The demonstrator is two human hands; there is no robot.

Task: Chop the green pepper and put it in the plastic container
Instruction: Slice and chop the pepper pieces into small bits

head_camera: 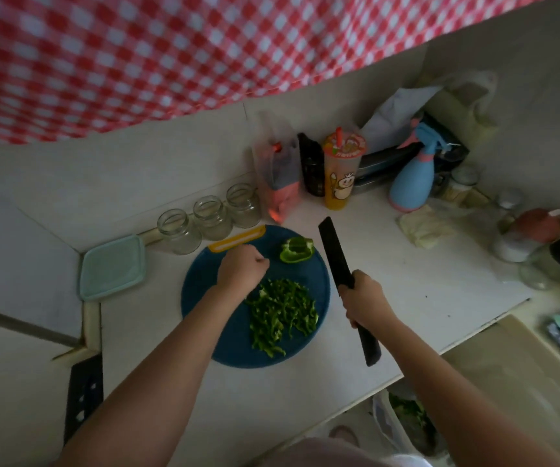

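Note:
A round blue cutting board (pixel 218 338) lies on the white counter. A pile of chopped green pepper strips (pixel 280 313) covers its near half, and an uncut green pepper piece (pixel 296 250) sits at its far edge. My left hand (pixel 241 268) hovers over the board just left of that piece, fingers curled, holding nothing I can see. My right hand (pixel 366 299) grips the handle of a black knife (pixel 334 254), whose blade points away past the board's right edge. A light green plastic container (pixel 113 267) with its lid on rests left of the board.
Three empty glass jars (pixel 209 217) stand behind the board. An orange drink cup (pixel 342 170), a blue spray bottle (pixel 413 178), bags and small jars crowd the back right. A folded cloth (pixel 423 229) lies right. A red checked curtain (pixel 171 52) hangs above. The counter edge runs near right.

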